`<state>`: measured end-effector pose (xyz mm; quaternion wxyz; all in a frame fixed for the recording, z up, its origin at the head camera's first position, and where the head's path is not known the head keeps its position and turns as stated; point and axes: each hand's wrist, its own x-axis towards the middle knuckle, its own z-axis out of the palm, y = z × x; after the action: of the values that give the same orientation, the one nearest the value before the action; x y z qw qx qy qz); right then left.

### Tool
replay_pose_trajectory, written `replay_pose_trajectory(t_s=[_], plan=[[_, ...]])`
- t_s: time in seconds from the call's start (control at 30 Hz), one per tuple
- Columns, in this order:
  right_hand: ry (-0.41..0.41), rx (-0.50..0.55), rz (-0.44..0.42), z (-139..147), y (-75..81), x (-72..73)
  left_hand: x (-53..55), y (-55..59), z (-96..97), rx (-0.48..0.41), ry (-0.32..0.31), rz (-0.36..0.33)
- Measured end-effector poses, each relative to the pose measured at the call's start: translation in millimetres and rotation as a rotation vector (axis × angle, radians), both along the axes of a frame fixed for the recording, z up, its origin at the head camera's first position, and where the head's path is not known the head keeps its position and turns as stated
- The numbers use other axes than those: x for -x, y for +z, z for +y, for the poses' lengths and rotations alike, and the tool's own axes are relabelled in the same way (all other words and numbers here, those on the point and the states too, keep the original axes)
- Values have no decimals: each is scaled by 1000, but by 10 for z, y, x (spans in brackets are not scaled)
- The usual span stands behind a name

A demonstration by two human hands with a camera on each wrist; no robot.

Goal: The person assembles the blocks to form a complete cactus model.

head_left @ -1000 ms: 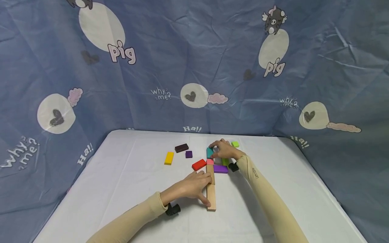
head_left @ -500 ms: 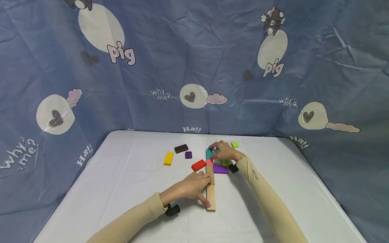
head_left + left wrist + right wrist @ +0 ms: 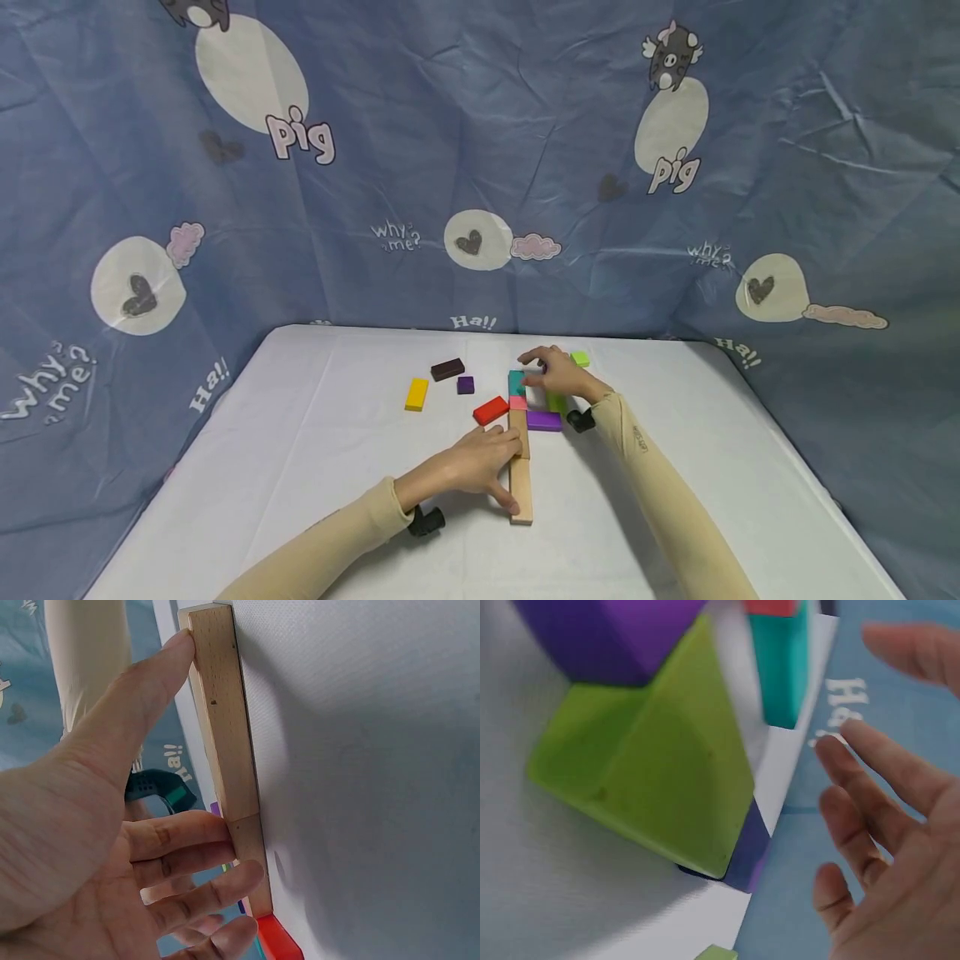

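Two plain wooden blocks lie end to end in the head view, the nearer wooden block (image 3: 521,500) and the farther wooden block (image 3: 523,433). A pink block (image 3: 518,402) and a teal block (image 3: 516,381) continue that line. My left hand (image 3: 476,460) spans the wooden pair: its thumb touches the near end, its outstretched fingers rest on the farther one. My right hand (image 3: 561,373) hovers beside the teal block, fingers spread and holding nothing. Under it lies a green block (image 3: 660,757), partly hidden in the head view, touching a purple block (image 3: 544,422).
A red block (image 3: 491,410) lies left of the line, near the pink block. Farther left are a yellow block (image 3: 417,395), a dark brown block (image 3: 447,369) and a small dark purple block (image 3: 466,385). A light green block (image 3: 580,359) lies behind my right hand.
My right hand has let go of the teal block and shifted slightly right, off it. The left hand keeps its place on the wooden blocks.
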<state>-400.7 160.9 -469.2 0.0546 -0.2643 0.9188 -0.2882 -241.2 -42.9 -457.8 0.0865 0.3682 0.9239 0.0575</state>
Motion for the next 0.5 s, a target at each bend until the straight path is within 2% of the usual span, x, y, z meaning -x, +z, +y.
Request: replay_pose_trajectory(t_s=[0.17,0.27,0.5], plan=[[-72,214,-15,204,24,-78,-10,6,27,0,5,-5],[-107,287,-39,304,23,-158,-13,6,34,1,11,-11],[-164,371,-96,482,-190,-203,8,-13,25,-2,5,-15]])
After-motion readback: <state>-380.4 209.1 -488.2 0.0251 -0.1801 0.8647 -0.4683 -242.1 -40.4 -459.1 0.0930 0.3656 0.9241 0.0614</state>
